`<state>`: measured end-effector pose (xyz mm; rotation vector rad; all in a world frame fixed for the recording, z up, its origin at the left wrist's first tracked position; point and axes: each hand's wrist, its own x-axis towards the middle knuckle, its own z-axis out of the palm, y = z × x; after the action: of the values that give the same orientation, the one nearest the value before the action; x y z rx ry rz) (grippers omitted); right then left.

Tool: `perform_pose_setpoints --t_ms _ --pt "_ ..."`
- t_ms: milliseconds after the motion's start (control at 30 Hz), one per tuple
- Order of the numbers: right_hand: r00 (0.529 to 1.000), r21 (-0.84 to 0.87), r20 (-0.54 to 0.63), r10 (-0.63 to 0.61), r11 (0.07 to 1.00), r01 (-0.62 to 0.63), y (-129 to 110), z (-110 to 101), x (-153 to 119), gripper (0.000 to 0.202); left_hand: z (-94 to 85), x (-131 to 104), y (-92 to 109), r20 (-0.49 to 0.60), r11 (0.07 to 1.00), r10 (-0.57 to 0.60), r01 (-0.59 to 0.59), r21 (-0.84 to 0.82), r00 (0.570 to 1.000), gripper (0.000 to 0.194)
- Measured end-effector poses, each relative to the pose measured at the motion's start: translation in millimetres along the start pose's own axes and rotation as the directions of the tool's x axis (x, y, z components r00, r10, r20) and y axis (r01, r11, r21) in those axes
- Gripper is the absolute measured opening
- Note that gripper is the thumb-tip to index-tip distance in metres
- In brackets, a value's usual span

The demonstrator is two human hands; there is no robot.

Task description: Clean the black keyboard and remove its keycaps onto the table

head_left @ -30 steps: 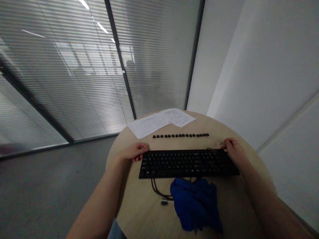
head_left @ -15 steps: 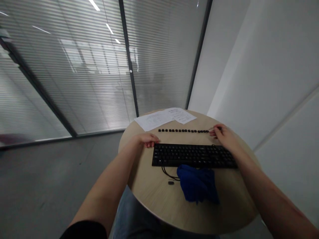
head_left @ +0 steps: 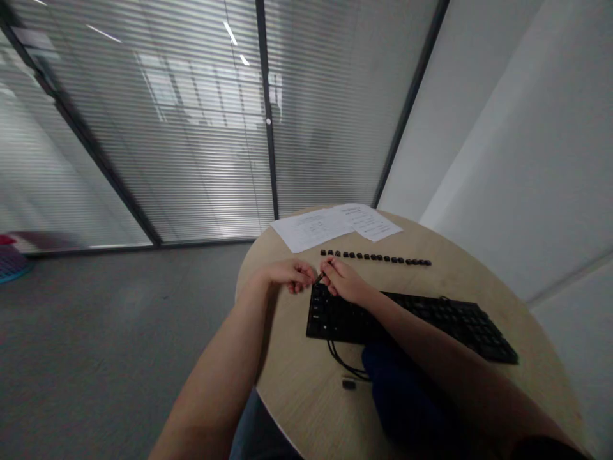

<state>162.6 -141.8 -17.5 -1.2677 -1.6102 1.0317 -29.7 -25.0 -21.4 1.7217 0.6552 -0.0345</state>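
Note:
A black keyboard [head_left: 450, 313] lies on the round wooden table, partly covered by my right forearm. My right hand [head_left: 342, 279] is over its top left end, closed on a slim dark tool [head_left: 319, 277] whose tip points down at the corner keys. Just left of that corner is my left hand [head_left: 295, 275], its fingers curled and thumb pressed in. Its fingertips reach the keyboard's edge, and what they pinch, if anything, is hidden. Behind both hands runs a row of small black keycaps [head_left: 380, 257].
Printed paper sheets [head_left: 311, 229] lie at the table's far side. A blue cloth [head_left: 397, 396] sits in front of the keyboard, partly under my right forearm. Near it are a black cable [head_left: 340, 359] and a small dark piece [head_left: 349, 384]. A white wall [head_left: 527, 160] rises at right.
My right hand has moved left from the right end of the keycap row to the keyboard's top left corner. My left hand stays by that corner. The view has shifted slightly.

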Motion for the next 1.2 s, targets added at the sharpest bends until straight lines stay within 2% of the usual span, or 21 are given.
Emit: perform_pose_setpoints --t_ms 100,233,467,600,767,1000,1200 --pt "1.0 -0.006 -0.026 0.0 1.0 0.0 15.7 3.3 -2.7 0.023 2.3 -4.8 1.3 0.036 0.999 -0.008 0.006 0.032 0.999 0.031" --pt "0.998 -0.086 -0.043 -0.048 0.995 0.045 21.0 1.7 -10.9 0.023 7.0 -8.1 4.6 0.027 0.999 -0.009 0.008 0.031 1.0 0.027" --pt "0.991 -0.251 0.025 -0.135 0.958 0.137 4.2 -0.4 -15.9 0.018 10.4 -8.5 7.2 -0.019 0.998 -0.027 0.028 0.056 0.999 0.025" --pt "0.985 -0.272 0.078 -0.157 0.947 0.172 -4.8 -2.9 -18.9 0.015 10.8 -8.9 8.6 -0.033 0.995 -0.026 0.029 0.095 0.999 0.022" --pt "0.98 -0.295 0.111 -0.165 0.936 0.191 -7.2 -3.1 -19.5 0.014 11.3 -9.7 10.6 -0.054 0.993 -0.043 0.049 0.108 0.998 0.019" --pt "0.953 -0.412 0.187 -0.237 0.862 0.295 -9.0 1.7 -25.4 0.01 11.7 -10.1 12.4 -0.046 0.989 -0.04 0.047 0.144 0.998 0.017" --pt "0.968 -0.305 0.059 -0.243 0.919 0.249 -1.2 2.1 -23.8 0.012 11.6 -11.2 8.8 -0.063 0.993 -0.029 0.036 0.109 0.998 0.017"
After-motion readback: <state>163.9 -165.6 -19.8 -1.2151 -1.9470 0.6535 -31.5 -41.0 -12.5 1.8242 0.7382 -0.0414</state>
